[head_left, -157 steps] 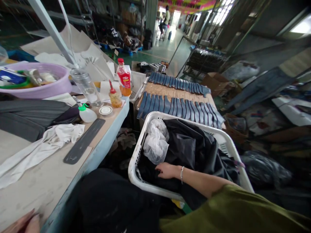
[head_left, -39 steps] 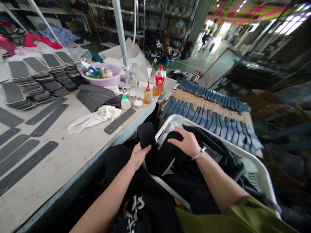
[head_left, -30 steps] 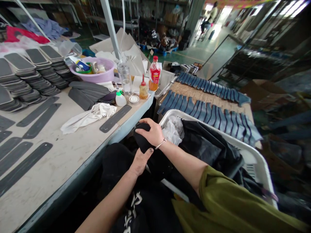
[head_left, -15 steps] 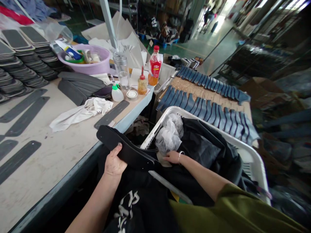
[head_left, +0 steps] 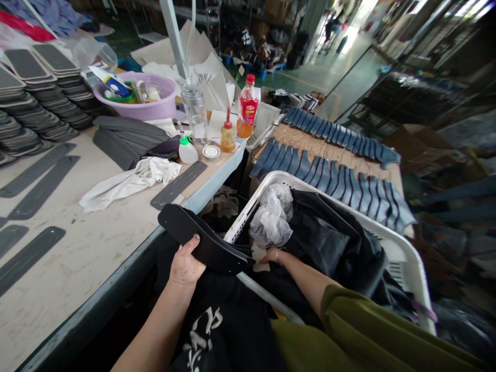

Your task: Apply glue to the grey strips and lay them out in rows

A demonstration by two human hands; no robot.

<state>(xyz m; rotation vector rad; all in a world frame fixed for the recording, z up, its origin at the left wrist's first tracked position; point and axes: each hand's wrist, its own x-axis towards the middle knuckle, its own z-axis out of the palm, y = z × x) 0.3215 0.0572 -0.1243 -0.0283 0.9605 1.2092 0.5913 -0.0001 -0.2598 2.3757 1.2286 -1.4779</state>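
Note:
A stack of long black strips with rounded ends is gripped in my left hand, thumb on top, beside the table edge. My right hand reaches into the white plastic basket, at the right end of the stack. Its fingers are partly hidden by a pale beige piece, so what they hold is unclear. Crumpled clear plastic lies just above that hand. Black sheet material fills much of the basket.
The table carries loose dark strips, a white cloth, a purple basin, a red-capped bottle and piled strips at far left. Behind the basket, blue pieces lie in rows on a board.
The black stack in my left hand has moved slightly right and down, and its strips are fanned more. My right hand has shifted slightly left and down, with its forearm pulled inward.

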